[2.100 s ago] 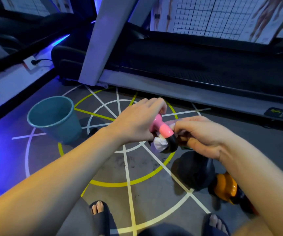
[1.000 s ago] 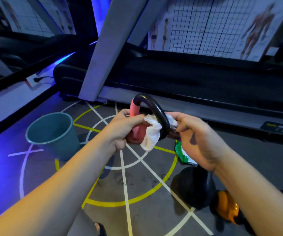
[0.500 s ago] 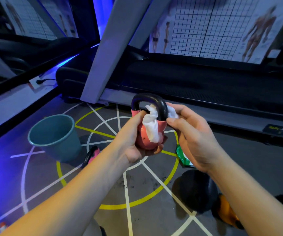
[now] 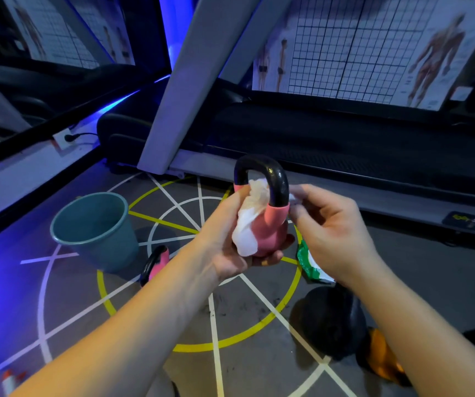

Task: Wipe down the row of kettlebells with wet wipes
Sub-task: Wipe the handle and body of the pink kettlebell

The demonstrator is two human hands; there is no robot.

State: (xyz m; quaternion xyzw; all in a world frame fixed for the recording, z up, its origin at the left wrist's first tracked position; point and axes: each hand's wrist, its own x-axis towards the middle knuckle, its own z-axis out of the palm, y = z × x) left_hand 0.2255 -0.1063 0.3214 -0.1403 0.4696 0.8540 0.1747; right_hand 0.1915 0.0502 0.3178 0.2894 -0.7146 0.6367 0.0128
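bucket (image 4: 96,230): on the floor, left of centre.
left hand (image 4: 230,247): grip curled round the kettlebell (image 4: 270,233), upright at frame centre.
wipe (image 4: 246,227): through the handle, draped down the body.
right hand (image 4: 330,233): grip pinching the wipe's other end.

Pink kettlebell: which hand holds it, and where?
The left hand cups the black-handled pink kettlebell under its round body; the right hand pinches the white wet wipe threaded through its handle.

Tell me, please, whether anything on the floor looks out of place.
A second pink kettlebell by the teal bucket appears to lie on its side, apart from the black kettlebell and orange kettlebell at the right. Dark specks litter the floor nearby.
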